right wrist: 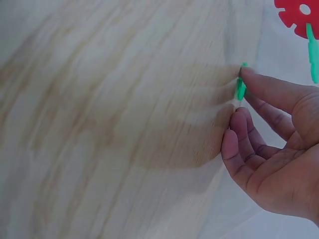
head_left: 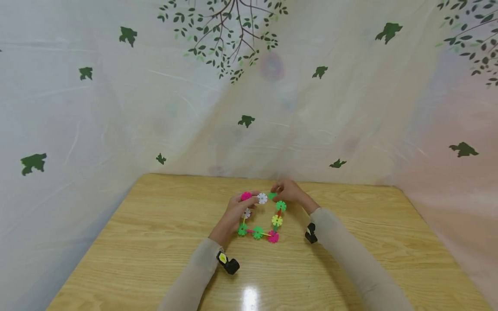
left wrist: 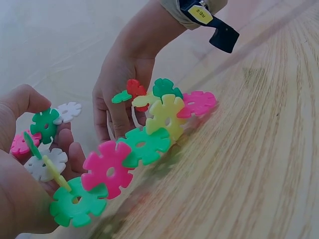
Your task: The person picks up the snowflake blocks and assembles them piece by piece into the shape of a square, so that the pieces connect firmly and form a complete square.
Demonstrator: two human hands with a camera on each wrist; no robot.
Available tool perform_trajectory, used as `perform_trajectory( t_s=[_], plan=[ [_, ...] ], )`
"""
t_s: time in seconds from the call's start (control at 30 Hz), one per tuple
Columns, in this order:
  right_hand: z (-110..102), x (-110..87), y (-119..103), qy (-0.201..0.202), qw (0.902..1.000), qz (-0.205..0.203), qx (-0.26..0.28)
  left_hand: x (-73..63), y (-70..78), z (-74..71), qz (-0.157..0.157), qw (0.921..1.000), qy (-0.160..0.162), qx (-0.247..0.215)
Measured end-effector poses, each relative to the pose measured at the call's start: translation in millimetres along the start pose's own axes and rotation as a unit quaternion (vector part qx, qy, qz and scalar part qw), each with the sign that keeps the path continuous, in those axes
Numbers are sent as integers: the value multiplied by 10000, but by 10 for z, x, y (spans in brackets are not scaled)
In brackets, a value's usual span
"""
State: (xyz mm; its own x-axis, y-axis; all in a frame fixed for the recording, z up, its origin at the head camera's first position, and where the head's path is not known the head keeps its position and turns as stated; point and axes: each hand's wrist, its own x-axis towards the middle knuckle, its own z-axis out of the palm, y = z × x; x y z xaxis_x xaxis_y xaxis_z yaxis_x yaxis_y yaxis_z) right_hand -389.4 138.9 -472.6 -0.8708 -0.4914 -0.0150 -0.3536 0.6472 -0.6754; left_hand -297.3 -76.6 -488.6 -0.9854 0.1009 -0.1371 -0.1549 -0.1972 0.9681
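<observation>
Slotted, flower-shaped plastic discs are joined into a nearly square chain in the head view, with a yellow disc (head_left: 277, 220) on its right side. My left hand (head_left: 232, 212) grips the chain's left and far-left part, thumb by a white disc (head_left: 262, 198) and a pink disc (head_left: 246, 196). In the left wrist view, the thumb presses a green disc (left wrist: 45, 125) and the fingers curl behind. My right hand (head_left: 291, 192), at the far right corner, pinches a green disc (right wrist: 241, 88) edge-on between thumb and fingertips. Near that hand shows a red disc (right wrist: 301, 17).
The wooden table (head_left: 163, 216) lies under both hands. Behind it hangs a pale cloth (head_left: 194, 129) with printed leaves and branches. A black wrist camera (head_left: 228, 262) sits on the left sleeve, another wrist camera (head_left: 311, 233) on the right.
</observation>
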Motion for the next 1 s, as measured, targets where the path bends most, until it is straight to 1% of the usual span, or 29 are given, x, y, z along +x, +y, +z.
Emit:
perform_trajectory(
  t_s=[0.13,0.2,0.33,0.4,0.47,0.57,0.7,0.8,1.0],
  plan=[
    [3,-11,14,18,9998,138,155,4,-12,0,-29,10000,9,27],
    [4,-19,22,64,9996,135,253,9,-15,0,-14,10000,9,26],
    [-3,-70,54,316,9962,250,776,15,-15,-5,2,10000,-6,-3],
    [-13,-114,65,500,9917,340,1138,13,-12,-9,0,10000,-11,7],
    [-23,-162,58,701,9850,414,1519,16,-16,-15,-16,10000,-1,13],
    [-33,-237,13,929,9765,412,1900,24,-20,-23,26,10000,44,74],
    [-20,-323,-74,1126,9645,306,2370,32,-19,-26,57,9997,216,29],
    [14,-368,-129,1257,9601,204,2491,41,-22,-27,50,9994,327,-70],
    [87,-432,-225,1372,9650,-135,2231,34,-25,-30,-14,9993,358,-118]
  ],
)
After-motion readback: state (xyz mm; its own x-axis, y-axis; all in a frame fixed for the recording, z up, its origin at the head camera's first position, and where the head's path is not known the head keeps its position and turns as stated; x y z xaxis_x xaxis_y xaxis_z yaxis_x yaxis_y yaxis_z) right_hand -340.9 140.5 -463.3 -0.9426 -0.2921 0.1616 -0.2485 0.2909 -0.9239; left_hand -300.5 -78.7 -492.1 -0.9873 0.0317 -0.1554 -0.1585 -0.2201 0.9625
